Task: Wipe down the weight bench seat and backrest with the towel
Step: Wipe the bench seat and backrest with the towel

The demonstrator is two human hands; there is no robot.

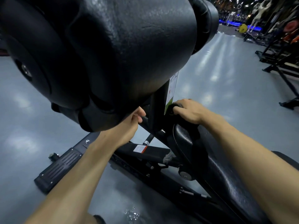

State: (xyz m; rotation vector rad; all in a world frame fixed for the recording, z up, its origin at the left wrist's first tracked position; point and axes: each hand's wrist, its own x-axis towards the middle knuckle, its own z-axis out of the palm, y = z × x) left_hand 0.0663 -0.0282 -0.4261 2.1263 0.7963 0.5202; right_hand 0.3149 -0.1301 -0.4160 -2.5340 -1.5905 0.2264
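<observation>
The right hand [188, 111] lies knuckles-up at the front end of the long black padded vinyl bench seat [226, 172], its fingers curled over a dark black cloth towel [191, 126] and gripping it. The towel is bunched under the palm and hangs just below the hand over the seat's front edge. Beyond the fingertips of that hand stands a black upright steel post [157, 110] bearing a white and green instruction label [171, 92].

The left hand [134, 122] reaches forward on the other side of the post, well apart from the towel. Its fingers are tucked up under the lower edge of the large black padded vinyl roller cushion [103, 50] that looms directly above it; they seem curled against a part of the frame there, but the cushion hides them, so whether they hold anything cannot be told.

Below the left forearm runs a black steel base frame [145, 159] with a small red and white warning sticker [140, 148], and farther out on that side a ribbed black foot plate [61, 164] rests on the glossy grey gym floor [218, 75]. Far past the right hand, dark weight racks [281, 50] and a yellow weight plate [243, 27] stand at the edge of the floor.
</observation>
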